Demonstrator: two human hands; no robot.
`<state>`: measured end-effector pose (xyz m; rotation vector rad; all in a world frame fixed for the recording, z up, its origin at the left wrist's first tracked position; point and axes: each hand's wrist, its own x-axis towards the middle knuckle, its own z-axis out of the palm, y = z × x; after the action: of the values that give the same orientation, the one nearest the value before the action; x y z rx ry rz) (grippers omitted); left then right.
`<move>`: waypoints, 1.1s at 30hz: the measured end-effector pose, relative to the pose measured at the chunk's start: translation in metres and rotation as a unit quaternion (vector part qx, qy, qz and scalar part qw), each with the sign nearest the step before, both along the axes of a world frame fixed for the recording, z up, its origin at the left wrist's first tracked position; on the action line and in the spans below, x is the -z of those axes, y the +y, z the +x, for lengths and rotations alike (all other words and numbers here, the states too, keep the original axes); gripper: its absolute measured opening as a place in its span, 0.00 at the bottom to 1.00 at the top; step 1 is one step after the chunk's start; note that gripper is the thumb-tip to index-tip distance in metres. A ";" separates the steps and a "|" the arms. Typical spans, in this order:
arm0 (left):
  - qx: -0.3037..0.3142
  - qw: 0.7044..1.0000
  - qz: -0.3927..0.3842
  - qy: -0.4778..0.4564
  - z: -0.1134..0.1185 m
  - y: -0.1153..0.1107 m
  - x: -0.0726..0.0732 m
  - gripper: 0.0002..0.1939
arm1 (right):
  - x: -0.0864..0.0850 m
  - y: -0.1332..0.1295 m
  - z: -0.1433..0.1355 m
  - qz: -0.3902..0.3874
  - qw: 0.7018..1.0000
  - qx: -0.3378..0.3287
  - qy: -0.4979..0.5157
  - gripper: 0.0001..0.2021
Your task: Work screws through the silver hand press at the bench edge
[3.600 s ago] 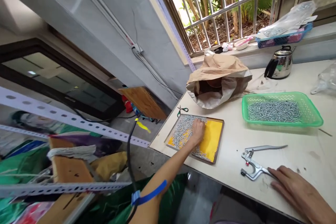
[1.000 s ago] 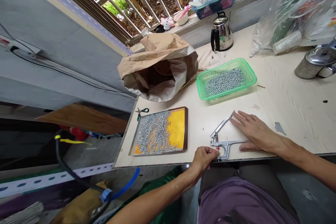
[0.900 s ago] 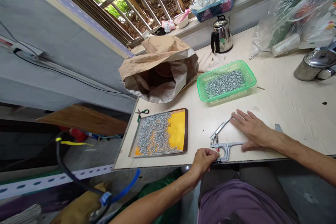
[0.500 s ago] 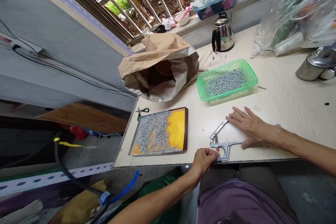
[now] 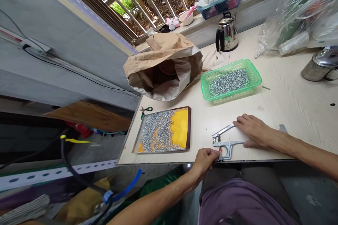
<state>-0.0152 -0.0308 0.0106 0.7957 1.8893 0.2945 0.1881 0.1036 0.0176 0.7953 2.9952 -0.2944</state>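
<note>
A grey metal hand press (image 5: pixel 229 144) with a spring and a red part lies at the table's front edge. My right hand (image 5: pixel 253 132) is wrapped round its two handles, fingers on the upper lever and thumb by the lower one. Beside the press's jaw, my left hand (image 5: pixel 206 160) is pinched; what its fingertips hold is too small to make out. Left of the hands sits a tray (image 5: pixel 188 126) with a yellow bottom and many small silver pins (image 5: pixel 157 130). Behind the press stands a green basket (image 5: pixel 204 91) of similar pins.
An open brown paper sack (image 5: pixel 163 56) stands at the back left, with green-handled scissors (image 5: pixel 145 110) in front of it. A steel kettle (image 5: pixel 227 33) is at the back. Plastic bags (image 5: pixel 293 17) and a metal pot (image 5: pixel 319 65) are at the right.
My right hand's fingers have bent from spread to curled over the lever, and the lever has come down slightly towards the lower handle. My left hand stays at the jaw.
</note>
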 end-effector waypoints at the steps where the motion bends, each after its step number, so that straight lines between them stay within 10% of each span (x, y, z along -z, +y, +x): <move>1: 0.028 0.998 0.047 0.030 -0.001 -0.002 -0.002 0.15 | -0.001 -0.001 0.000 -0.001 1.000 0.002 -0.001 0.29; 6: 0.253 0.894 0.324 0.178 0.013 0.008 -0.003 0.17 | -0.004 -0.008 -0.001 -0.017 1.000 0.003 -0.005 0.23; 11: 0.393 0.809 0.383 0.211 0.037 0.046 0.016 0.31 | -0.002 -0.013 0.001 -0.013 0.999 0.044 0.007 0.25; 21: 0.384 0.806 0.426 0.143 0.031 0.050 0.030 0.09 | 0.023 -0.025 0.011 -0.026 0.991 0.034 0.128 0.01; 29: 0.419 0.783 0.423 0.181 0.030 0.056 0.027 0.12 | 0.029 -0.029 0.015 -0.033 0.985 0.055 0.160 0.04; 33: 0.402 0.769 0.446 0.219 0.034 0.050 0.029 0.21 | 0.026 -0.014 0.026 -0.039 0.986 0.049 0.154 0.25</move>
<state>0.0184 0.0194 -0.0186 2.4051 1.5396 0.4864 0.2139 0.0893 -0.0087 0.9743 3.2043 -0.5873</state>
